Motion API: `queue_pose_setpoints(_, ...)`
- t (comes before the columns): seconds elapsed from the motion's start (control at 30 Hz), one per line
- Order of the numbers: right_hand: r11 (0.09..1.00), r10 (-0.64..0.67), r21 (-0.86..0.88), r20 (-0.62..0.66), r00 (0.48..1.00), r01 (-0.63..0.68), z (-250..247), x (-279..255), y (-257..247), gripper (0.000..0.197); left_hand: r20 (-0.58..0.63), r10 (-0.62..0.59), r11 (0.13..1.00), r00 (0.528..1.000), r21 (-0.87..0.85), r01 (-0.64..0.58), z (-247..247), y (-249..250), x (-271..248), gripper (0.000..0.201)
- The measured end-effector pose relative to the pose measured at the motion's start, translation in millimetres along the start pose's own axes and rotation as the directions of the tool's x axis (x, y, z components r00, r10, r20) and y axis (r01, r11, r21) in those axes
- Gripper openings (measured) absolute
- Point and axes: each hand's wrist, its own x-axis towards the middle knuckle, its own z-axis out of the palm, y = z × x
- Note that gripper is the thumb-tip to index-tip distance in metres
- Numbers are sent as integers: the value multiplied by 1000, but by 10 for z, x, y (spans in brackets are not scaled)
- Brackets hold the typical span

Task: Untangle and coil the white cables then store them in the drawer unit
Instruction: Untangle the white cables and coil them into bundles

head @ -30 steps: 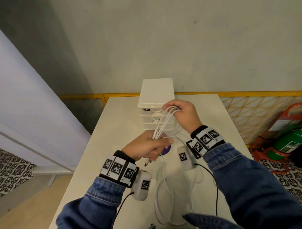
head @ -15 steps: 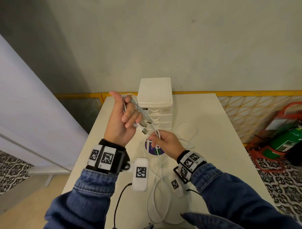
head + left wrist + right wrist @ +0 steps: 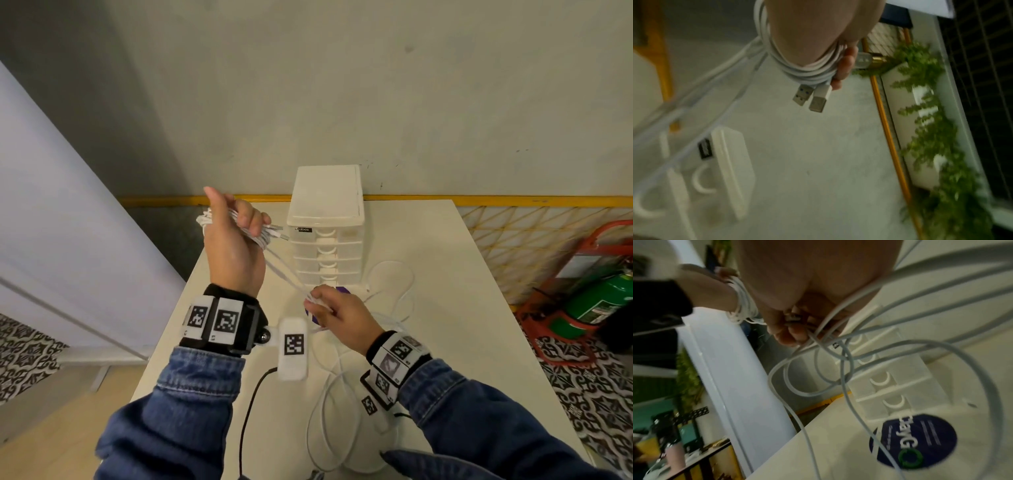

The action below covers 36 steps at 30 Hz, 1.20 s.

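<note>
My left hand (image 3: 236,240) is raised left of the white drawer unit (image 3: 325,222) with white cables (image 3: 263,236) wound in loops around its palm. In the left wrist view the coil (image 3: 809,71) wraps the hand and two USB plugs (image 3: 812,97) stick out below the fingers. Strands run down from that coil to my right hand (image 3: 329,308), which pinches them low in front of the unit. In the right wrist view my right fingers (image 3: 795,331) grip several strands, and loose loops (image 3: 838,369) hang below. More slack cable (image 3: 390,284) lies on the table.
The white table (image 3: 462,308) stands against a grey wall, with a round blue sticker (image 3: 914,444) in front of the drawer unit. All the drawers look closed. A green fire extinguisher (image 3: 599,301) in a red stand sits on the floor at right. A white panel stands at left.
My left hand rose from mid-table to beside the unit's top, with the cables now wound round it. My right hand dropped from the unit's front to low above the sticker, pinching the trailing strands.
</note>
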Motion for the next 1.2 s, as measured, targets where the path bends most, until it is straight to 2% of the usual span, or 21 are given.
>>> queue_pose_setpoints(0.07,992,-74,-100,11,997,75,8,-2,-42,25,-5,73,975,997,209,-71,-53,-54,-2,39)
queue_pose_setpoints(0.1,988,-118,-99,-10,993,116,-15,3,-93,23,23,109,935,994,338,-111,-91,-86,-7,39)
queue_pose_setpoints(0.17,974,-219,-71,-52,974,215,-94,17,-208,20,141,141,752,980,628,-198,-195,-172,-28,36)
queue_pose_setpoints(0.2,961,-270,-85,-75,960,264,-139,30,-253,21,221,113,624,969,743,-243,-249,-226,-44,35)
queue_pose_setpoints(0.27,927,-358,-158,-97,929,341,-244,55,-344,22,329,-49,386,943,877,-286,-330,-330,-75,42)
queue_pose_setpoints(0.3,915,-380,-186,-98,920,359,-289,70,-385,20,327,-151,313,933,911,-269,-347,-359,-89,49)
queue_pose_setpoints(0.33,907,-394,-203,-105,913,368,-329,77,-427,18,306,-245,287,920,929,-233,-356,-372,-103,56)
queue_pose_setpoints(0.43,943,-324,-143,-195,926,300,-425,101,-539,10,266,-475,358,839,929,-92,-324,-360,-161,75)
queue_pose_setpoints(0.53,973,-220,9,-241,945,229,-515,139,-556,29,295,-621,460,726,888,33,-290,-357,-218,90)
queue_pose_setpoints(0.6,975,-198,49,-255,946,217,-525,142,-528,38,313,-644,486,698,872,57,-276,-356,-233,85)
queue_pose_setpoints(0.7,970,-180,106,-304,936,221,-512,126,-423,43,303,-618,453,725,891,14,-261,-359,-251,60)
queue_pose_setpoints(0.77,976,-169,93,-260,951,199,-507,108,-331,39,291,-588,436,755,900,-8,-246,-365,-277,45)
queue_pose_setpoints(0.83,989,-120,70,-162,980,132,-502,83,-239,33,283,-563,443,776,896,-5,-247,-356,-281,47)
queue_pose_setpoints(0.9,996,-49,69,-111,993,56,-499,44,-114,29,236,-506,458,830,888,27,-278,-317,-244,56)
queue_pose_setpoints(0.93,998,-30,53,-110,993,36,-504,24,-43,26,192,-473,461,860,886,56,-305,-289,-210,57)
queue_pose_setpoints(1.03,999,-19,-34,-174,985,13,-543,-35,150,23,74,-396,521,915,839,158,-392,-190,-124,38)
queue_pose_setpoints(1.1,1000,-15,-17,-232,973,12,-571,-57,183,20,38,-377,556,926,809,192,-433,-156,-96,32)
queue_pose_setpoints(1.2,999,-31,-2,-265,964,32,-595,-58,142,25,35,-411,566,911,794,224,-457,-151,-113,38)
